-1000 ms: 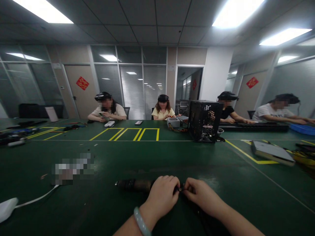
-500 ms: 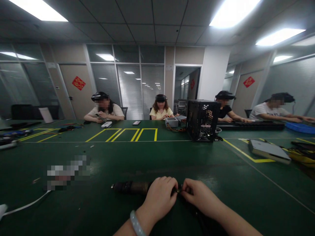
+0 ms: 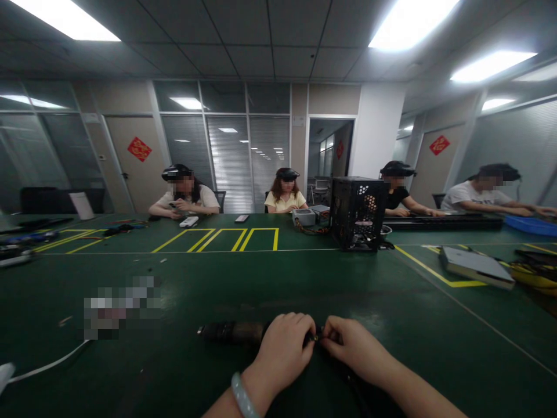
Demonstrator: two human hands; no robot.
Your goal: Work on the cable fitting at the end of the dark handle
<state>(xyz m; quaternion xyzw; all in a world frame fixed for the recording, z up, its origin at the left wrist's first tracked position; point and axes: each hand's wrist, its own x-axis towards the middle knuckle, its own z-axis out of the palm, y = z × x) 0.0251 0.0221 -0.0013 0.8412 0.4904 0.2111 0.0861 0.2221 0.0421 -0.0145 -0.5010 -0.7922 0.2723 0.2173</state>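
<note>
A dark cylindrical tool [image 3: 241, 332] with a bright metal tip lies lengthwise on the table, its tip to the left. My left hand [image 3: 285, 348], with a pale bangle at the wrist, is closed round its right end and hides that part. Close beside it, my right hand [image 3: 352, 348] is closed in a pinch. Between the fingertips of both hands shows a small brass-coloured part [image 3: 315, 337]. What the right fingers grip is too small and dark to name. A dark cord [image 3: 348, 377] runs below the right hand toward me.
A pixelated object with a white cable [image 3: 52, 364] lies at left. Farther back stand a black computer case [image 3: 357, 215] and a grey power supply [image 3: 303, 217]. A silver flat box [image 3: 476, 267] is at right. Several people sit across the green table [image 3: 209, 281].
My hands and the tool stay almost in place. Across the table, the person in yellow has shifted head and hands slightly; the person at left has lowered the hands a little.
</note>
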